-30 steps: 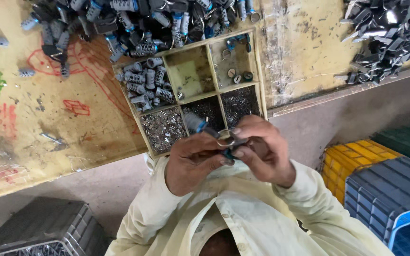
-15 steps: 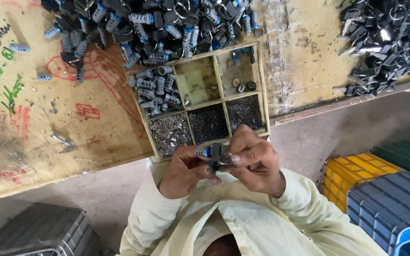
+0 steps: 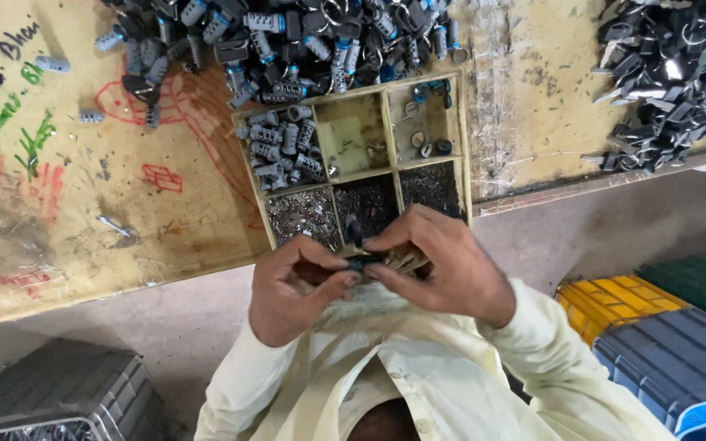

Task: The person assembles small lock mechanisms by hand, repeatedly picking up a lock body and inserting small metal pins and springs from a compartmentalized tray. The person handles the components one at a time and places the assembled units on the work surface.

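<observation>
Dark, perhaps metal part [image 3: 359,263] between fingers [image 3: 345,279]

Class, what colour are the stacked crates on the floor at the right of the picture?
In the head view: one crate yellow, one dark green, one blue-grey.

Bright, even light (edges sl. warped).

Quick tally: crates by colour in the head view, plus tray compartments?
Grey crate: 1
Yellow crate: 1
Green crate: 1
Blue-grey crate: 1
Crates total: 4
Divided tray compartments: 6
Both hands, left hand and right hand, pinch a small dark part.
</observation>
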